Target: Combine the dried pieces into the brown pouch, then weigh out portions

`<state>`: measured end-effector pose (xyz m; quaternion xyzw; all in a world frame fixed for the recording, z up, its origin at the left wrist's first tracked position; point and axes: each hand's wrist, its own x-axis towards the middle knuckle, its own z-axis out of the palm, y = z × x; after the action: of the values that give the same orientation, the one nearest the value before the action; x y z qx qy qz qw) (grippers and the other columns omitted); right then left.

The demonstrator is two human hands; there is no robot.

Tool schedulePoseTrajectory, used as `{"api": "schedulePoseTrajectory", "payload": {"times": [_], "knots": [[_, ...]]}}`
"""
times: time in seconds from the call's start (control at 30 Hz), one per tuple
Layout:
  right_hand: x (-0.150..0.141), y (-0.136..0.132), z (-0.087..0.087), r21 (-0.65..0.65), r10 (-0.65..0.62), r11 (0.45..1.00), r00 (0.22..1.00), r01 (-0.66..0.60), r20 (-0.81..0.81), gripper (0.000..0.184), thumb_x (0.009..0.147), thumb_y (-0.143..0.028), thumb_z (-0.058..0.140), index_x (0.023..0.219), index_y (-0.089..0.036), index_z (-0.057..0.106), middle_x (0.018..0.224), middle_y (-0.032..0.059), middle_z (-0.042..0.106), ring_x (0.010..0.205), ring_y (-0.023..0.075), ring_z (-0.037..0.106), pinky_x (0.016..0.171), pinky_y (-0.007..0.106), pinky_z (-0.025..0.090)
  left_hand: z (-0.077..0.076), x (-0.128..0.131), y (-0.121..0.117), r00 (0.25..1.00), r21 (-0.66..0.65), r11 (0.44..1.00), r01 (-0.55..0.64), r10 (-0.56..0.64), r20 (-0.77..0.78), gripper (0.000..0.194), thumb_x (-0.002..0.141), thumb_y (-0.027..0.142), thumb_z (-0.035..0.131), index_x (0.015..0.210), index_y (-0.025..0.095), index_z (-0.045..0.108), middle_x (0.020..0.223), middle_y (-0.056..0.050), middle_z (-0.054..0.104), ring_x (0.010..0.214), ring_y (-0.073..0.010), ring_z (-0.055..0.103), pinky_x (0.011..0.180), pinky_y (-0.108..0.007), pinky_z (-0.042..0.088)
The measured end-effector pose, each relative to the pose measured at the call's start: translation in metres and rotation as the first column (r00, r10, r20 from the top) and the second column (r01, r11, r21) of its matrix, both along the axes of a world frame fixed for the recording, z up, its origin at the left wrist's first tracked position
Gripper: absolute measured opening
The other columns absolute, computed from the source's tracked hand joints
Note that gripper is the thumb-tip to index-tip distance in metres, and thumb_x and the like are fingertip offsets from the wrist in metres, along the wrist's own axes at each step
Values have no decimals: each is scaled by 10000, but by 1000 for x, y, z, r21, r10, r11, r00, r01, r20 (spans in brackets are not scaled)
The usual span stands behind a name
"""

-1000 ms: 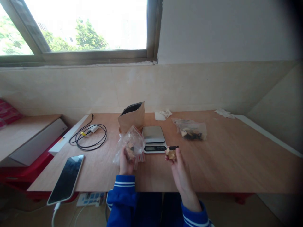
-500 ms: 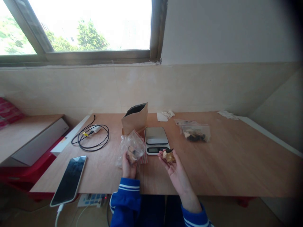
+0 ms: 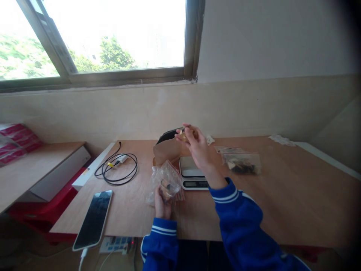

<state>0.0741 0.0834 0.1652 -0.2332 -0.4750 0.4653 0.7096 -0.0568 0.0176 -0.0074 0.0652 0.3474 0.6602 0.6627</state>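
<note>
Near the back edge of the tabletop (image 3: 254,199), my right hand (image 3: 199,148) pinches a tan piece (image 3: 184,136); my left hand (image 3: 163,207) clenches a plastic bag (image 3: 166,180).

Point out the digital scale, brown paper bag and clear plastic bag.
digital scale (image 3: 195,184): head view, display.
brown paper bag (image 3: 166,153): head view, front panel.
clear plastic bag (image 3: 168,177): head view, middle.

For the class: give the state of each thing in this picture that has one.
Right hand, raised above the kraft paper bag, fingers pinching a tan piece.
Left hand, closed around the clear plastic bag.
Kraft paper bag, upright, mouth open.
Clear plastic bag, crumpled, pieces inside.
Phone, screen dark.
</note>
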Motion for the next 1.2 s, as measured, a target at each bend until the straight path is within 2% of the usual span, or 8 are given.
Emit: {"api": "schedulePoseTrajectory", "payload": {"times": [0.07,0.13,0.27,0.37,0.5,0.7,0.9,1.2], "knots": [[-10,29,15,191,-129,977,976,95,173,371,782,-474,622,1073,-248,584,998,25,660,928,159,635,853,298,521,0,0,0,1000,-4,1000,-2,2,7,287,882,246,435,1066,133,623,931,-83,702,816,-186,673,694,-299,560],[-20,53,16,339,-278,927,899,159,339,355,815,-460,587,1105,-257,569,1052,36,640,952,166,615,862,292,502,-1,1,0,1000,-6,1000,-8,8,8,287,879,247,438,1069,134,621,935,-86,700,825,-188,672,701,-302,561],[-36,77,-6,518,-444,845,712,131,544,298,863,-394,536,1118,-243,564,1087,63,626,1004,213,588,909,352,454,-2,1,0,1000,0,1000,-10,10,13,285,889,260,426,1055,141,624,954,-86,696,839,-189,673,718,-303,560],[-40,78,-22,560,-471,824,658,90,587,279,877,-354,517,1123,-232,565,1073,71,631,1002,218,587,909,353,442,-3,2,0,1000,-18,1000,-8,8,16,288,893,266,420,1053,144,626,947,-83,697,826,-185,675,704,-294,561],[-36,74,-26,556,-438,829,693,65,573,280,871,-348,524,1122,-229,563,1078,58,632,1000,201,590,889,320,448,-2,2,0,1000,-23,999,-25,26,14,277,882,253,441,1054,144,629,958,-82,697,829,-185,674,697,-291,563],[-31,69,-21,427,-304,903,783,54,543,292,866,-403,517,1109,-248,564,1065,28,647,967,176,616,856,298,474,-2,1,1,1000,-21,1000,-18,18,18,296,887,274,436,1089,150,614,926,-75,696,811,-179,674,683,-289,564],[-29,63,-15,424,-238,903,745,-66,623,302,836,-391,554,1090,-236,607,1074,24,653,993,179,605,902,319,456,-3,1,1,1000,-26,1000,-17,17,19,284,878,267,454,1073,145,621,908,-78,693,805,-188,673,681,-298,565],[-24,58,-14,343,-83,928,821,-142,565,290,838,-383,553,1080,-232,608,1100,45,660,1024,169,610,917,329,470,-1,1,0,999,-29,999,-19,20,29,282,888,241,441,1079,146,626,929,-73,698,823,-176,669,700,-289,566]]}}
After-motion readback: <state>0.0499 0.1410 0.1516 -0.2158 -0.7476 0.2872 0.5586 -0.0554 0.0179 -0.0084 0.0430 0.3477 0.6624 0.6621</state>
